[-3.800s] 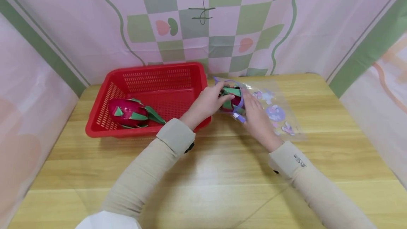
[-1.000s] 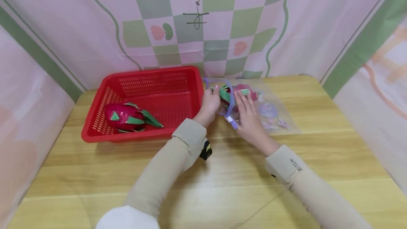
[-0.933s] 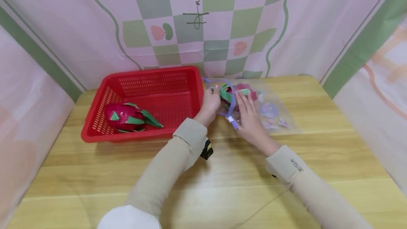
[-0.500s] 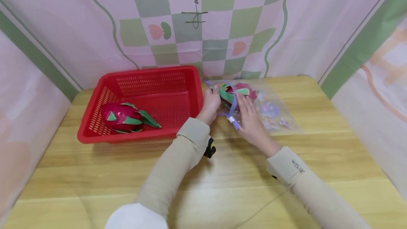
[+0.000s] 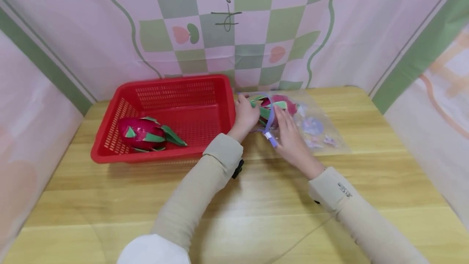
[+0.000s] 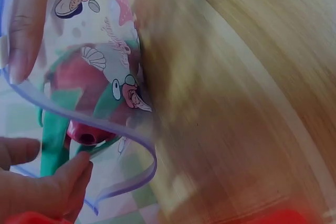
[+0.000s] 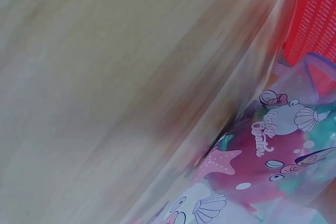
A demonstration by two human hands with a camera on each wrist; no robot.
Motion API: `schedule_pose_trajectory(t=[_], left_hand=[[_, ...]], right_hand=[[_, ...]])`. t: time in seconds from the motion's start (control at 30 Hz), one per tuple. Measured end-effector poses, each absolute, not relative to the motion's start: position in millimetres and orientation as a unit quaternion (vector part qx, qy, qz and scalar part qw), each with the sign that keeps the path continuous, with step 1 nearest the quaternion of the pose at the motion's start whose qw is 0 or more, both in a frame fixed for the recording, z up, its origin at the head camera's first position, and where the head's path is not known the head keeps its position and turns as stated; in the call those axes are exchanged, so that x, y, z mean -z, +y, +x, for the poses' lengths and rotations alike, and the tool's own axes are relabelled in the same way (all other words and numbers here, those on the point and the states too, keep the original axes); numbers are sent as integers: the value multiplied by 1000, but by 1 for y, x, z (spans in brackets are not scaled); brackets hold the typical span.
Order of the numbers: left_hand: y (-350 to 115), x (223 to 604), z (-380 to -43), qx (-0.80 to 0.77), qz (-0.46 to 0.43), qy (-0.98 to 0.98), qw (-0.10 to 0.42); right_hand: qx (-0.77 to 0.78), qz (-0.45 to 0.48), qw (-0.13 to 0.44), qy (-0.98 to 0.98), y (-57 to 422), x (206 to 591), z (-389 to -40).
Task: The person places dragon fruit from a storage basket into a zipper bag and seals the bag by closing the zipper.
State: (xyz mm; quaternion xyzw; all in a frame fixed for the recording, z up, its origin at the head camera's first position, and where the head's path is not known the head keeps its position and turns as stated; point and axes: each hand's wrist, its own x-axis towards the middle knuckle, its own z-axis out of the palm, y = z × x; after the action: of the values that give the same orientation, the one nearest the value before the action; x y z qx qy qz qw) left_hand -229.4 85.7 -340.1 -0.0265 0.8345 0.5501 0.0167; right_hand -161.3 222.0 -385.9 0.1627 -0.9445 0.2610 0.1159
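A clear zip bag (image 5: 312,126) with a purple rim and cartoon prints lies on the table, its mouth towards the basket. Inside it is a toy dragon fruit (image 5: 290,105), leafy end at the mouth. My left hand (image 5: 247,115) is at that end, its fingers loosely spread by a green leaf (image 6: 52,136) in the left wrist view. My right hand (image 5: 293,139) holds the bag near its rim, fingers fairly straight on top; a digit (image 6: 23,40) lies against the film beside the slider. Its fingers are out of sight in the right wrist view.
A red plastic basket (image 5: 176,93) stands left of the bag, close to my left hand. In it lies a second toy dragon fruit (image 5: 141,133). Behind the wooden table (image 5: 256,215) hangs a checked cloth (image 5: 253,27), and cloth also hangs at both sides.
Since the oldest frame the dragon fruit has gone deeper to the right into the bag. My left hand's fingers have loosened at the leafy end. The right hand has hardly moved.
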Motion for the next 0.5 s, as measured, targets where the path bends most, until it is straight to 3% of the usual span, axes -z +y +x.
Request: schedule_pose_trajectory(t=[0.37,0.5], left_hand=[[81,341,-229,-506,60,860,28],[83,342,-231,-506,48,860,30]], right_hand=[[-260,163,127,-943,222,384,-161],[-262,165,128,-942,224,384,-161]])
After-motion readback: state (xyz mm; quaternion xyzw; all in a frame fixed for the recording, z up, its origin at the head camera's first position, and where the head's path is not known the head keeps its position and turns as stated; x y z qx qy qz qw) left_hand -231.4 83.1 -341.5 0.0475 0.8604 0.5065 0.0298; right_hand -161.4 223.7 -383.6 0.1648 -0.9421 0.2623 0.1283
